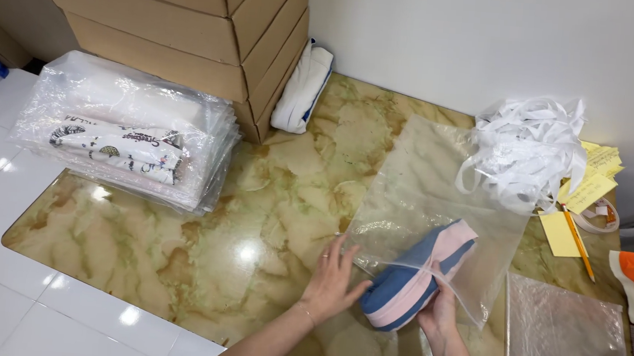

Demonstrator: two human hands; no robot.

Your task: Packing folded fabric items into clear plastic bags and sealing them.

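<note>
A folded blue and pink cloth bundle lies half inside the mouth of a clear plastic bag on the marbled floor panel. My right hand grips the near end of the bundle from below. My left hand rests flat with fingers spread at the bag's open edge, touching the bundle's left side.
A stack of clear bagged printed cloths lies at the left beside stacked cardboard boxes. A rolled white cloth leans by the wall. A heap of white ribbons, yellow slips, a pencil and another clear bag lie at the right.
</note>
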